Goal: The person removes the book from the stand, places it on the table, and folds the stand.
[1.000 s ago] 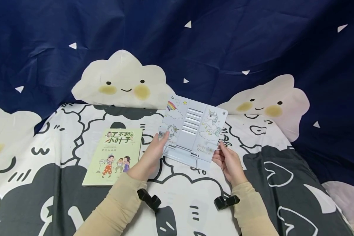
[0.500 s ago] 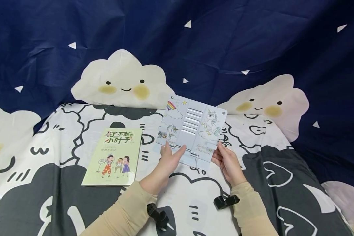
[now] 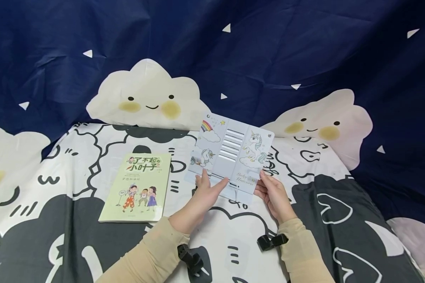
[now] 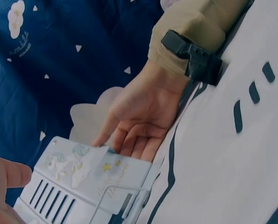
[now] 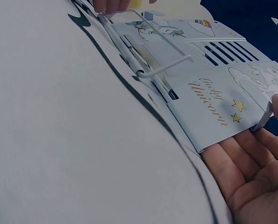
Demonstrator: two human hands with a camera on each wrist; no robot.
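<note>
A pale blue book stand [image 3: 231, 157] with unicorn and rainbow prints and a row of slots is held tilted above the sheet. My right hand [image 3: 276, 194] grips its right edge, thumb in front and fingers beneath, as the right wrist view shows. My left hand [image 3: 202, 200] is at the stand's lower left, thumb and forefinger spread apart over the bottom ledge. What its other fingers touch is partly hidden. Across the stand's lower front runs a wire page holder [image 5: 164, 72]. A light green book [image 3: 138, 188] with cartoon children on the cover lies to the left.
A black-and-white patterned sheet [image 3: 233, 236] covers the surface. Behind stands a dark blue curtain [image 3: 198, 35] with smiling clouds and small white triangles. Black wrist cameras [image 3: 272, 242] are strapped over both beige sleeves [image 3: 304, 247].
My left hand has left its hold on the stand's left edge and shifted right and down to the bottom ledge, thumb and forefinger spread. My right hand and the stand stay put.
</note>
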